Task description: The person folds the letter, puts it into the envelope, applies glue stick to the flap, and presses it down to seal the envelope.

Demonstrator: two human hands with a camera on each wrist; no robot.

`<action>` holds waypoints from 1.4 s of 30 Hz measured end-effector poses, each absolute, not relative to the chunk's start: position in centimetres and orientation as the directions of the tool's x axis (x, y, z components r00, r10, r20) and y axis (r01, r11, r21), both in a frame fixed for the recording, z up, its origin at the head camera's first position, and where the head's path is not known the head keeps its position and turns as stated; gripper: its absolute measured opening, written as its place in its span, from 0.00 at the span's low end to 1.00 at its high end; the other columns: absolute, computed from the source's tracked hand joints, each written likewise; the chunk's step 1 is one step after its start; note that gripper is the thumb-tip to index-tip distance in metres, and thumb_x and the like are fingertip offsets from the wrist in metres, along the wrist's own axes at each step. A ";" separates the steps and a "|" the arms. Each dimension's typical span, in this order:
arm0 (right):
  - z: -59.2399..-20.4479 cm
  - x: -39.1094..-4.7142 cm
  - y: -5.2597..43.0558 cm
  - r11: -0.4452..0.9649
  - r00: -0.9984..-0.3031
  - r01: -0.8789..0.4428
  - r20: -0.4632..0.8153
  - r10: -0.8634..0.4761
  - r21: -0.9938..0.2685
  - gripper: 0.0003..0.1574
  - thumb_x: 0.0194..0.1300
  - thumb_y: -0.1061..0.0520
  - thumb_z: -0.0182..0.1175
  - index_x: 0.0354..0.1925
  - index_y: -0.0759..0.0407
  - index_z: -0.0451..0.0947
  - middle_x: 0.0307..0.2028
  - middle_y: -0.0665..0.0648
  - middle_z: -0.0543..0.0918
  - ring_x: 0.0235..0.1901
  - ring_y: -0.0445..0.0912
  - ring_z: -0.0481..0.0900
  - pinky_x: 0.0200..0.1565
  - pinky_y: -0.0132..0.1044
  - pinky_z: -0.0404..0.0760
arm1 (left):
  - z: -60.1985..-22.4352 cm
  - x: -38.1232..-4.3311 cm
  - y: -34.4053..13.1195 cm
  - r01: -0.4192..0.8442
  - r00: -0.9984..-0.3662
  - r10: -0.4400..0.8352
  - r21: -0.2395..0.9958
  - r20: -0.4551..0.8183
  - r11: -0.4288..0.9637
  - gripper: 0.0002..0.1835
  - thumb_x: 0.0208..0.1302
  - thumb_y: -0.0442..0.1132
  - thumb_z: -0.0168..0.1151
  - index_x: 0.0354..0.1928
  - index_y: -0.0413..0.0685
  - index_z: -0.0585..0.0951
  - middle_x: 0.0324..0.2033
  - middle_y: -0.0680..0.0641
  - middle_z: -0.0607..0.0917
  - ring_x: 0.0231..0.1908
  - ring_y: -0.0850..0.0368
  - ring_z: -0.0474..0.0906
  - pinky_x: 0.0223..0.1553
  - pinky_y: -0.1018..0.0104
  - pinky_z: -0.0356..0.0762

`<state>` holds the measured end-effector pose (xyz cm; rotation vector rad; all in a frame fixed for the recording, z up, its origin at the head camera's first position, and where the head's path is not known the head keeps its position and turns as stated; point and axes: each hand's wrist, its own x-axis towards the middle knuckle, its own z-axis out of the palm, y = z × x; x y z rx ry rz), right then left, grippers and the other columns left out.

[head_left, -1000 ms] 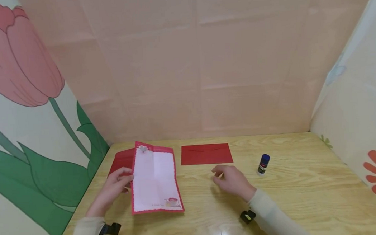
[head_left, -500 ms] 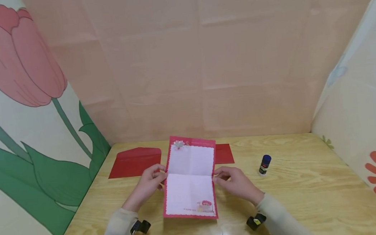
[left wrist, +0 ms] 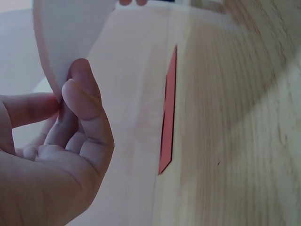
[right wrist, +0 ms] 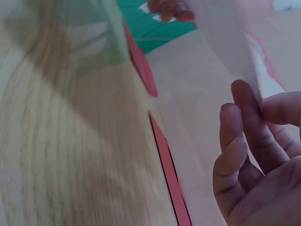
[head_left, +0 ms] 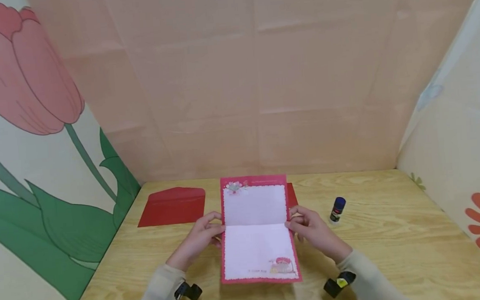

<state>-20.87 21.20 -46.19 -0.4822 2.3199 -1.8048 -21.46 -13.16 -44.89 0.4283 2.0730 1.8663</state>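
A sheet of letter paper (head_left: pixel 255 206) with a pink border, a flower print at its top left and a small picture at its bottom right is held up above the table. It bends along a crease across its middle. My left hand (head_left: pixel 201 237) pinches its left edge between thumb and fingers, seen closely in the left wrist view (left wrist: pixel 70 141). On the opposite edge, my right hand (head_left: pixel 317 230) pinches the paper at the same height. Behind the sheet lies a red envelope (head_left: pixel 292 195), mostly hidden. Another red envelope (head_left: pixel 173 211), flap raised, lies to the left.
A glue stick (head_left: pixel 337 209) with a blue cap stands on the wooden table (head_left: pixel 393 232), right of my right hand. A plain pinkish backdrop (head_left: pixel 236 86) rises at the table's back edge. Flower-printed panels (head_left: pixel 32 190) border the left and right sides.
The paper has moved from the left to the middle, first in my left hand alone. My right hand has taken hold of its right edge, and the sheet now faces me squarely.
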 end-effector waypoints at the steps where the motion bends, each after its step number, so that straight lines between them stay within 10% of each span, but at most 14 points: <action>1: -46.2 -20.9 21.4 0.184 -0.930 -0.160 0.086 -0.356 -0.970 0.15 0.73 0.55 0.59 0.48 0.65 0.68 0.31 0.55 0.83 0.27 0.49 0.76 0.26 0.36 0.77 | -45.0 -21.5 -13.1 0.011 -0.898 0.439 0.996 -0.028 0.087 0.12 0.73 0.36 0.57 0.50 0.35 0.72 0.33 0.48 0.88 0.30 0.56 0.80 0.33 0.65 0.80; 18: -45.7 -21.0 22.5 -0.014 -0.884 -0.130 0.122 -0.451 -0.991 0.20 0.79 0.56 0.46 0.49 0.65 0.83 0.37 0.47 0.85 0.28 0.41 0.76 0.32 0.35 0.78 | -44.9 -21.4 -12.6 -0.056 -0.887 0.455 0.996 -0.083 0.072 0.14 0.73 0.33 0.51 0.50 0.36 0.84 0.42 0.48 0.84 0.34 0.55 0.76 0.32 0.66 0.80; 42: -44.4 -20.5 20.1 0.132 -0.926 -0.189 0.132 -0.353 -0.973 0.16 0.68 0.56 0.65 0.50 0.63 0.79 0.35 0.56 0.84 0.25 0.48 0.74 0.24 0.36 0.75 | -44.1 -20.1 -9.8 0.153 -0.888 0.461 0.945 0.003 0.288 0.22 0.70 0.52 0.62 0.61 0.52 0.81 0.64 0.46 0.78 0.59 0.47 0.77 0.54 0.52 0.79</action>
